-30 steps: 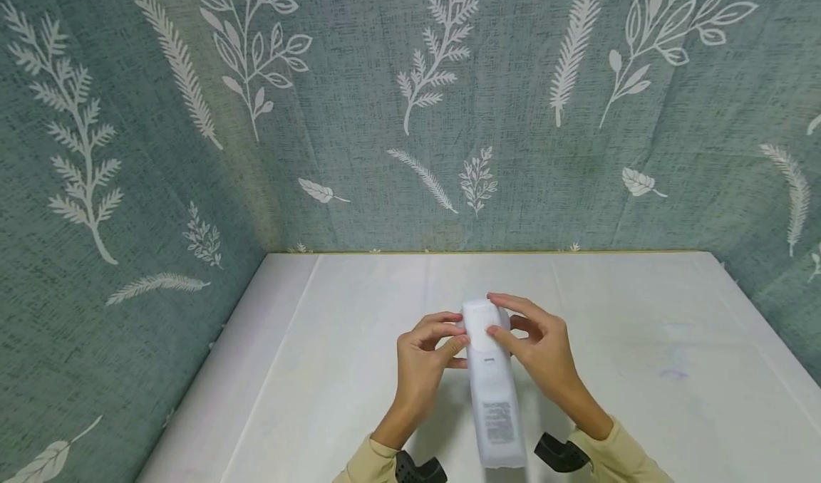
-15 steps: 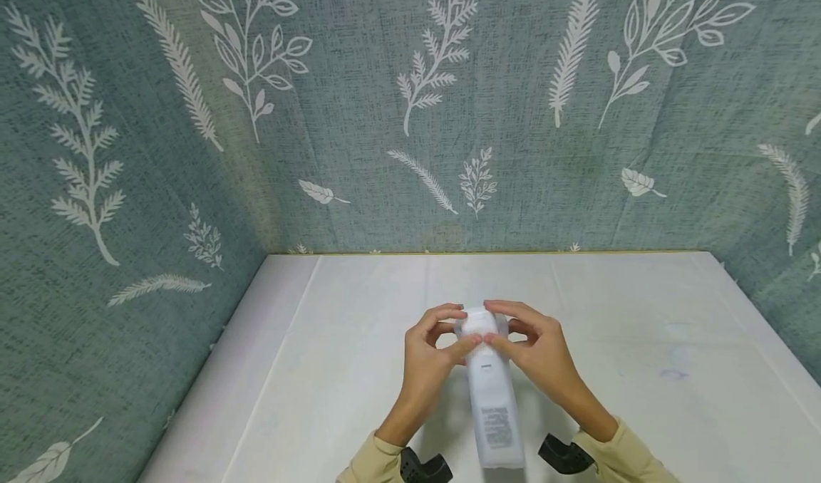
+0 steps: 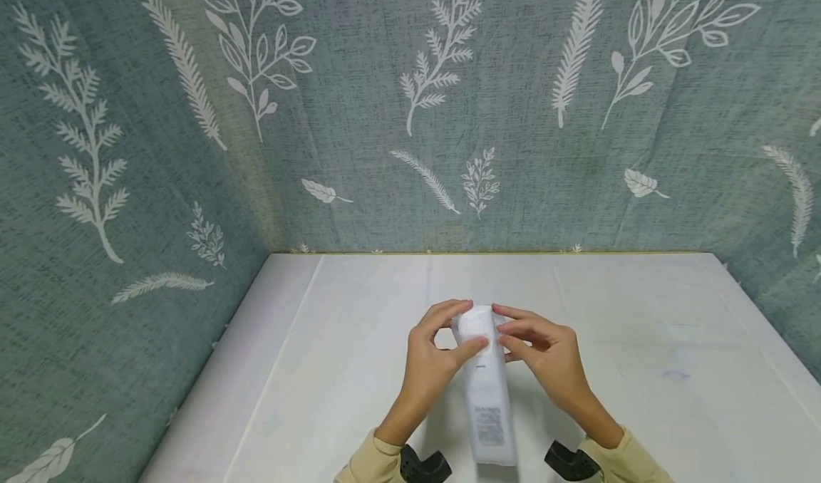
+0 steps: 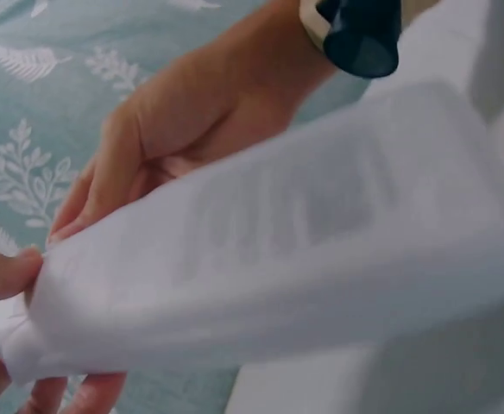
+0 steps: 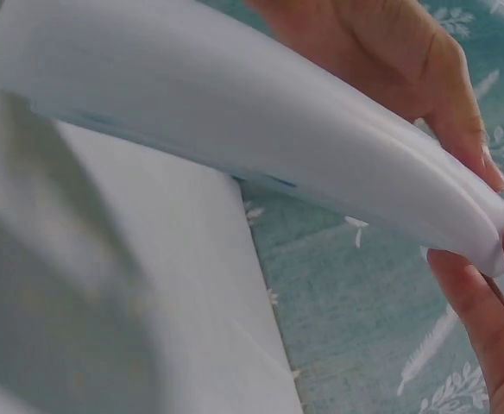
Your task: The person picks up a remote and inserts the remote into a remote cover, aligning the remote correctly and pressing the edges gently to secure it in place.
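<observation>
A long white container (image 3: 490,397), bottle-like with a block of small grey print low on its face, is held off the table by both hands. My left hand (image 3: 428,358) grips its far end from the left, thumb across the face and fingertips at the top edge. From the right, my right hand (image 3: 553,360) pinches the same end, thumb and fingers at its side. Thin, wrinkled, translucent film seems to surround that far end. In the left wrist view the container (image 4: 261,233) is blurred and its print unreadable. Its underside is hidden from the head view.
Under the hands lies a white-covered table (image 3: 359,312). Blue-green cloth walls (image 3: 359,112) with white leaf patterns rise behind it and at both sides. Black wrist devices (image 3: 425,464) sit at the cuffs of the pale yellow sleeves (image 3: 368,461).
The hands shift their fingers on the container's far end. Both thumbs met over its face half a second ago; now the right thumb has drawn back to the right side. The container's lower end swings slightly left.
</observation>
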A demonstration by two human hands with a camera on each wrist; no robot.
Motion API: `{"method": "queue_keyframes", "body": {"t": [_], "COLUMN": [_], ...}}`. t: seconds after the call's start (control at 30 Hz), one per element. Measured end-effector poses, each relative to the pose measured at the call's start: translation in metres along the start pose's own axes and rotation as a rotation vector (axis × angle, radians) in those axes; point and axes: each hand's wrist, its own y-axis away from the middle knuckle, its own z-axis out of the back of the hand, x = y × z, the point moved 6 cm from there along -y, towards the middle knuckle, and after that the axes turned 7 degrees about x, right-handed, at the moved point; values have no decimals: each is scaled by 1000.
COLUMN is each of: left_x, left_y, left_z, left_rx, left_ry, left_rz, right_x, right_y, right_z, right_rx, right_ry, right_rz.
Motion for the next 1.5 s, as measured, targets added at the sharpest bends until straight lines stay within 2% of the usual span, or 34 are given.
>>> {"method": "queue_keyframes", "body": {"t": [0.07,0.27,0.4,0.47,0.53,0.63,0.73,0.8,0.97,1.13,1.23,1.5], "left_x": [-6,-15,-18,-17,-12,8,31,43,51,52,51,49], "left_y": [0,-2,-2,-2,-2,-3,-3,-3,-1,0,0,-3], "left_z": [-1,-6,-5,-4,-2,1,4,7,9,8,8,4], "left_rx": [23,130,161,161,156,135,82,35,-47,-56,-71,-82], "left_ry": [-51,-101,-113,-102,-51,126,298,358,390,374,369,345], "left_rz": [-28,-88,-86,-61,-26,37,62,68,64,51,51,56], "right_x": [2,8,10,10,10,11,12,11,5,2,3,13], "right_y": [1,5,1,-2,-4,-8,-10,-11,-11,-12,-12,-13], "right_z": [0,2,0,-2,-3,-1,0,-1,-8,-12,-12,-14], "right_rx": [0,2,25,33,22,-22,-56,-48,6,6,-7,-13], "right_ry": [7,-28,-22,-21,-27,-43,-71,-100,-137,-32,33,95], "right_rz": [2,-5,-8,-14,-25,-49,-73,-87,-117,-111,-88,15]}}
